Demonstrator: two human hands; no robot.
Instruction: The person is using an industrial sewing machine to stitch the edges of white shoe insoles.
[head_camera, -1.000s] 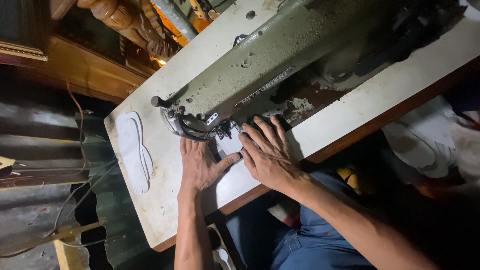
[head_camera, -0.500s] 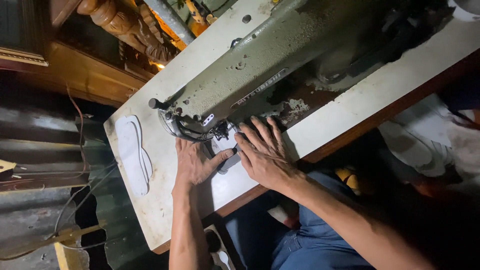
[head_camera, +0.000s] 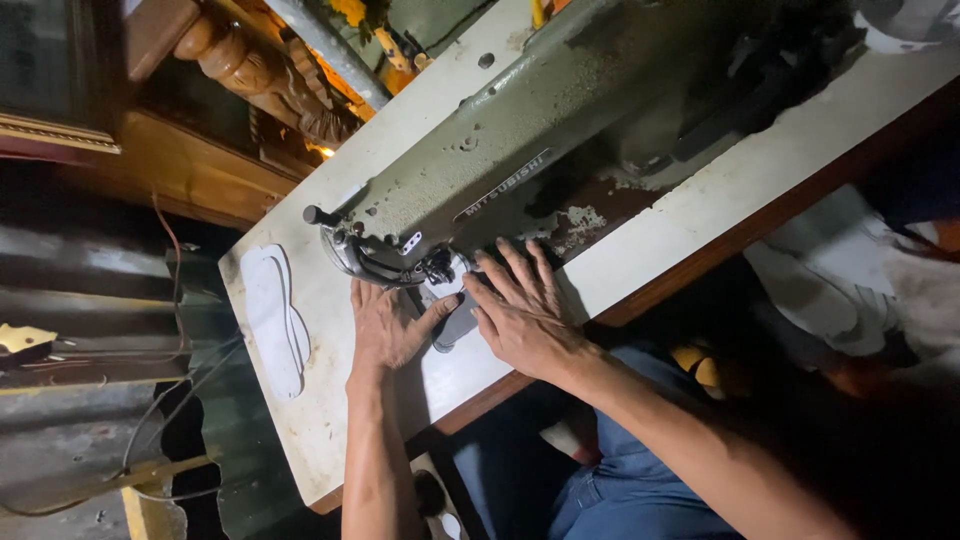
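A worn green sewing machine (head_camera: 520, 150) lies across a white table (head_camera: 320, 430). My left hand (head_camera: 385, 325) rests flat on the table just left of the needle area (head_camera: 437, 265), thumb stretched toward a small dark piece of material (head_camera: 455, 325). My right hand (head_camera: 520, 315) lies flat with spread fingers on the right of that piece, pressing it down beside the presser foot. Both hands touch the piece from either side; much of it is hidden under my fingers.
Two white shoe insoles (head_camera: 275, 320) lie stacked at the table's left end. Carved wooden furniture (head_camera: 260, 75) stands beyond the table. Pale shoe parts (head_camera: 830, 290) lie on the floor at the right. My knees in blue trousers (head_camera: 620, 490) are under the table edge.
Both hands have stayed flat on the piece at the needle, with only a slight shift of the fingers; the view has drifted a little.
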